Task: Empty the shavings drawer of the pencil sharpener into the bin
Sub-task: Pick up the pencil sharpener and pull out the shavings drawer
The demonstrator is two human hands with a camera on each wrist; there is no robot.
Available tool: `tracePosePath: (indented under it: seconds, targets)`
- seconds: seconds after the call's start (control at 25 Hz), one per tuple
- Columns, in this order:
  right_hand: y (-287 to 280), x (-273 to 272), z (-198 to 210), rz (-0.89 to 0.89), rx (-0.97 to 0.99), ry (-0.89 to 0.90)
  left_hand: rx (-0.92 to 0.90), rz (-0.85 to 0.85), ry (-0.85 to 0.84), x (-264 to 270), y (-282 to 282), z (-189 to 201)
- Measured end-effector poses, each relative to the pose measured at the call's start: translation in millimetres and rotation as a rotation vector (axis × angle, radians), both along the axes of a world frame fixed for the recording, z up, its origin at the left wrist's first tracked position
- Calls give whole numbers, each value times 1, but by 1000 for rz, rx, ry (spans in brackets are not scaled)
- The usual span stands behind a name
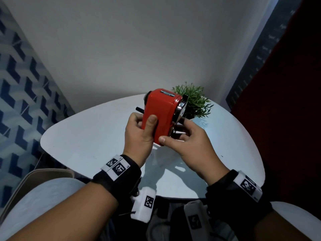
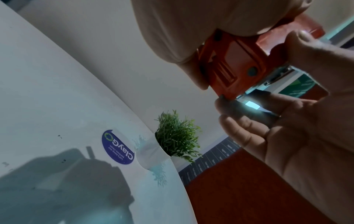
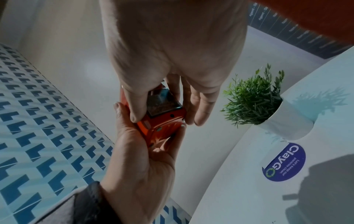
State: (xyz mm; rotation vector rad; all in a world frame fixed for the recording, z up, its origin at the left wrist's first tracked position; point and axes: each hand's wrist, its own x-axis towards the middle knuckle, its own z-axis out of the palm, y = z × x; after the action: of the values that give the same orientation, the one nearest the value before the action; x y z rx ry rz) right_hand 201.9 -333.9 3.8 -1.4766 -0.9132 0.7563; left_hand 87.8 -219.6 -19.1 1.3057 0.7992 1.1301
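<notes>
Sharpener (image 1: 160, 113) was held above tabletop (image 1: 90, 133) | left hand (image 1: 139, 134) gripped its body | right hand (image 1: 189, 141) pinched its drawer end | plant (image 1: 196, 101) stood behind.

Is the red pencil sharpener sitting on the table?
No, both the left hand and the right hand hold the pencil sharpener up in the air above the white table.
</notes>
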Motion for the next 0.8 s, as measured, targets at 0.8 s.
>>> tracePosePath:
  seconds: [0.8]
  targets:
    - [0,-4,3,-74,-9,55,-41,-22,-106,-3,3,1]
